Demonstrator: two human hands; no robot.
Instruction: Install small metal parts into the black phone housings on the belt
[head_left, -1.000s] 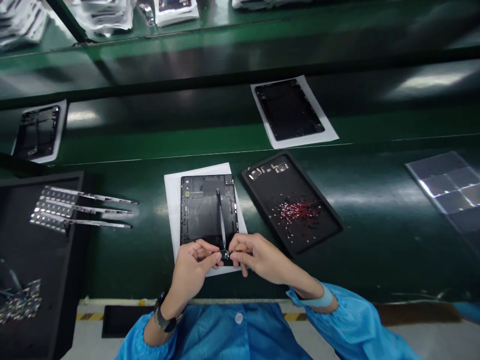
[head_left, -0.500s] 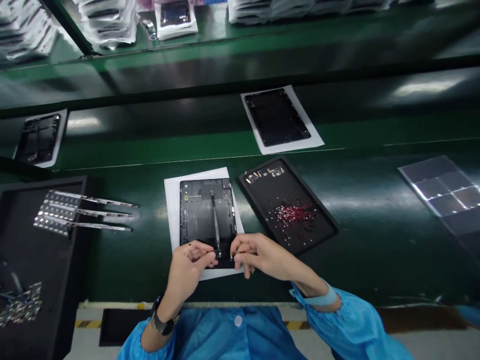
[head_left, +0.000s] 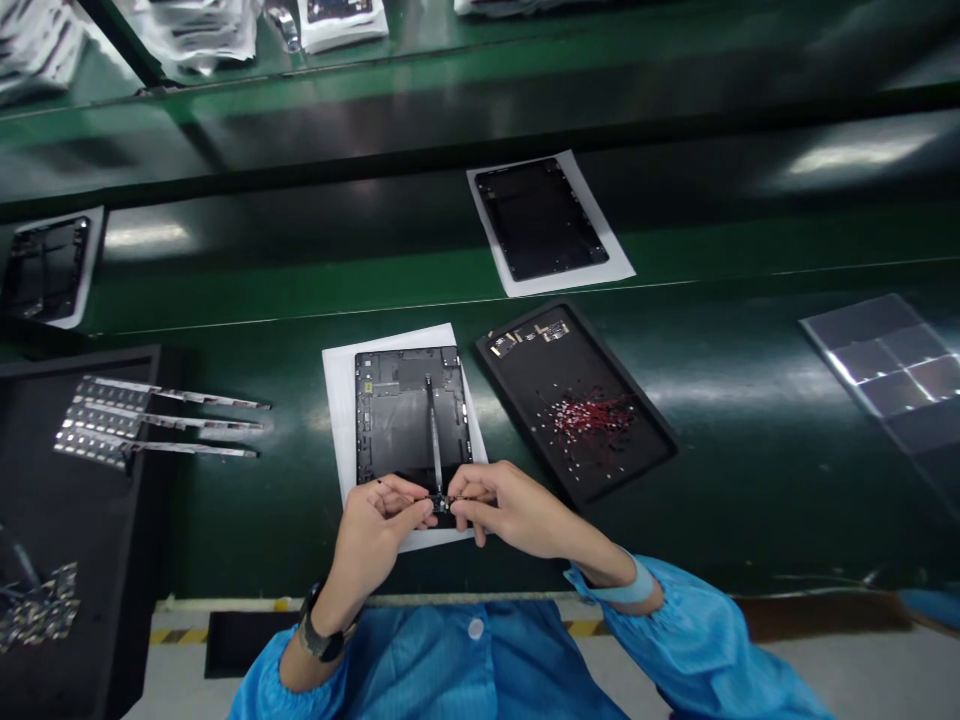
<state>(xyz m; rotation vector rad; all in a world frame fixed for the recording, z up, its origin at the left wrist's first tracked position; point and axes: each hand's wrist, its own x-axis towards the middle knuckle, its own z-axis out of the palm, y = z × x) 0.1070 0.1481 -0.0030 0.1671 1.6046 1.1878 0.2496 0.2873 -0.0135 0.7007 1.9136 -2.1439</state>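
In front of me a black tablet housing (head_left: 397,430) lies on a white foam sheet (head_left: 341,400). A flat ribbon cable (head_left: 434,435) runs down its middle to a small circuit board (head_left: 440,503) near the lower edge. My left hand (head_left: 380,525) pinches the left end of that board between thumb and fingertips. From the other side my right hand (head_left: 502,507) closes its fingertips at the board's right end, on a small part too tiny to name. Both hands hide the housing's lower corners.
To the right sits a black tray (head_left: 607,370) with red-wired small parts (head_left: 589,415). Another tablet housing (head_left: 540,220) lies farther back. At left, metallic strips (head_left: 199,424) overhang a black bin (head_left: 82,540). Clear plastic sheets (head_left: 892,360) lie far right.
My right hand has moved left, bringing its fingertips to the small board beside my left hand. The left hand keeps its pinch. The whole view has shifted slightly.
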